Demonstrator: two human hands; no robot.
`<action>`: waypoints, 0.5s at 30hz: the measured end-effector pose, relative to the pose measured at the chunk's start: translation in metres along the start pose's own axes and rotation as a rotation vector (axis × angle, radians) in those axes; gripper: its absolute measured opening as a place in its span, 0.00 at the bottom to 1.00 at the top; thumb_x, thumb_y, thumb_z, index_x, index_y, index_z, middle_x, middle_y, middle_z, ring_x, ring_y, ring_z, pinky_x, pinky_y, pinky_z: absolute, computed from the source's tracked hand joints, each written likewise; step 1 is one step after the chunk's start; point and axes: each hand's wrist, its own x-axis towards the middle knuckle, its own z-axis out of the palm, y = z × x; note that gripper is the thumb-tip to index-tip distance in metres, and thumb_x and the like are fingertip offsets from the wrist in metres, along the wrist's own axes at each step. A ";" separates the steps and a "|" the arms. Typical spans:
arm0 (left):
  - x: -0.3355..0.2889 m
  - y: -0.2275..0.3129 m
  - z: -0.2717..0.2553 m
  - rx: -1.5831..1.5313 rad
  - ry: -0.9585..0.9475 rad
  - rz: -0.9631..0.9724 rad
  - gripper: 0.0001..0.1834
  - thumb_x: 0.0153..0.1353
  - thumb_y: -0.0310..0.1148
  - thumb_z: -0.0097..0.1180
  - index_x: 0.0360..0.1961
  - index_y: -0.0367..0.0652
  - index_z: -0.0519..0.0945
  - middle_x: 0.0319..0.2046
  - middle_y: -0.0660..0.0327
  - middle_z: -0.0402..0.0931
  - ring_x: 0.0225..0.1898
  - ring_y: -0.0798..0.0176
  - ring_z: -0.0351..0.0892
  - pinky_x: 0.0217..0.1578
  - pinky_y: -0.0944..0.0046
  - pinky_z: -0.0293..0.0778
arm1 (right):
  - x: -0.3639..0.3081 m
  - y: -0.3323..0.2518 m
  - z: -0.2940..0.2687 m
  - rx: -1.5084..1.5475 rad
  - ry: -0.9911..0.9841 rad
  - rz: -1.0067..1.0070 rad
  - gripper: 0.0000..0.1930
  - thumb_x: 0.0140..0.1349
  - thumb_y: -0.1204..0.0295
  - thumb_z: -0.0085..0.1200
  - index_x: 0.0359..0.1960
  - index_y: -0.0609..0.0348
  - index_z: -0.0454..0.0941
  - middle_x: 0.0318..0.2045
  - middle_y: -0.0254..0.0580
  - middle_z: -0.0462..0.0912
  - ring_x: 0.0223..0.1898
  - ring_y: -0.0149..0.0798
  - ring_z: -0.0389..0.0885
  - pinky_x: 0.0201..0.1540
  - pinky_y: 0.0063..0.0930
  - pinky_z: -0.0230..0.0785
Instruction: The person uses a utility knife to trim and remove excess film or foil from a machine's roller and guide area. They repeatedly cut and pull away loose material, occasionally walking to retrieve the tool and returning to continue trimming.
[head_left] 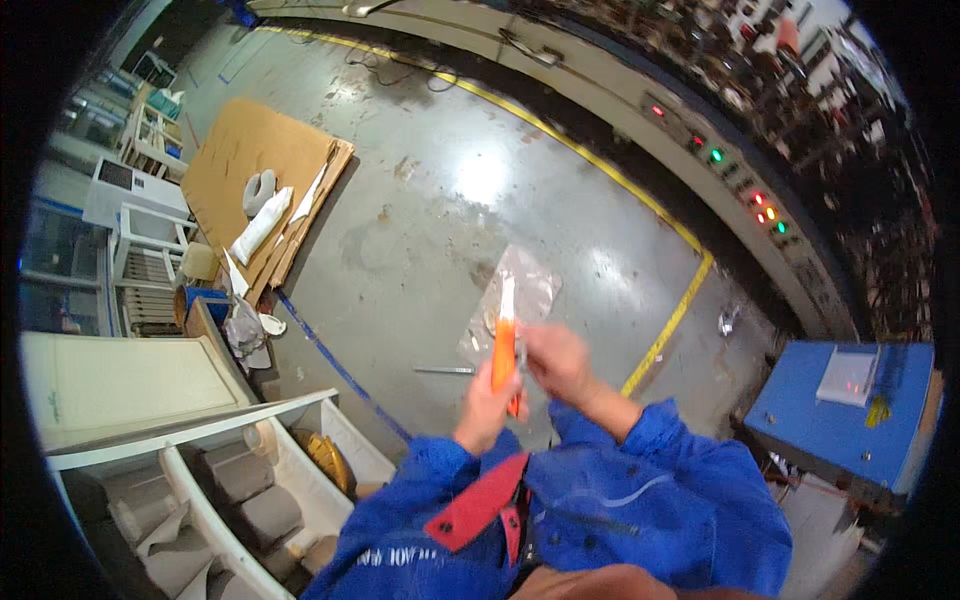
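Observation:
An orange snap-off utility knife points away from me, its pale blade uppermost. My left hand is wrapped round its handle. Close beside the knife on the right is my right hand, its fingers curled and smeared a little by motion. A small greyish bit shows at those fingertips, too blurred to name. Beyond the knife, a clear plastic bag lies on the floor, partly hidden by the hands and knife. A thin metal strip rests on the floor to the left.
Flat cardboard with white wrapping on it lies far left. A white rack holding grey rolls stands near left. Along the right runs a long machine with lit buttons, behind a yellow floor line. A blue cabinet stands at right.

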 end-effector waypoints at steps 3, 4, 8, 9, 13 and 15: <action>0.012 0.057 0.076 0.369 -0.072 0.331 0.23 0.73 0.29 0.55 0.67 0.41 0.68 0.37 0.52 0.80 0.37 0.55 0.83 0.37 0.56 0.80 | 0.014 -0.019 -0.084 0.476 0.172 0.640 0.25 0.64 0.75 0.62 0.64 0.61 0.76 0.49 0.45 0.87 0.45 0.42 0.87 0.46 0.36 0.80; 0.019 0.067 0.105 0.575 -0.089 0.603 0.27 0.72 0.28 0.56 0.70 0.41 0.66 0.39 0.50 0.79 0.40 0.52 0.83 0.40 0.54 0.79 | 0.018 -0.023 -0.106 0.649 0.225 0.718 0.25 0.66 0.73 0.62 0.65 0.61 0.75 0.50 0.45 0.86 0.47 0.40 0.87 0.47 0.34 0.80; 0.021 0.090 0.200 1.013 -0.157 0.924 0.45 0.59 0.27 0.64 0.77 0.37 0.60 0.53 0.41 0.76 0.54 0.38 0.77 0.54 0.47 0.74 | 0.032 -0.015 -0.175 0.816 0.345 0.808 0.26 0.73 0.67 0.60 0.68 0.66 0.71 0.48 0.42 0.86 0.47 0.33 0.85 0.48 0.29 0.79; 0.023 0.093 0.221 1.063 -0.164 0.946 0.46 0.56 0.27 0.66 0.77 0.36 0.60 0.55 0.41 0.75 0.55 0.37 0.77 0.54 0.47 0.74 | 0.032 -0.008 -0.190 0.830 0.383 0.830 0.25 0.74 0.66 0.58 0.68 0.67 0.71 0.47 0.41 0.87 0.45 0.33 0.85 0.47 0.29 0.79; 0.059 0.114 0.269 1.036 -0.509 1.110 0.46 0.53 0.27 0.66 0.74 0.34 0.64 0.58 0.41 0.75 0.56 0.38 0.76 0.57 0.46 0.74 | 0.036 0.039 -0.245 1.056 0.731 0.899 0.19 0.80 0.65 0.47 0.65 0.64 0.73 0.40 0.39 0.86 0.37 0.29 0.84 0.42 0.26 0.80; 0.090 0.122 0.279 0.959 -0.589 1.091 0.42 0.53 0.25 0.67 0.72 0.36 0.69 0.57 0.43 0.76 0.52 0.42 0.80 0.54 0.49 0.77 | 0.040 0.066 -0.266 1.119 0.785 0.867 0.20 0.81 0.61 0.45 0.65 0.63 0.71 0.36 0.39 0.85 0.35 0.32 0.85 0.39 0.28 0.82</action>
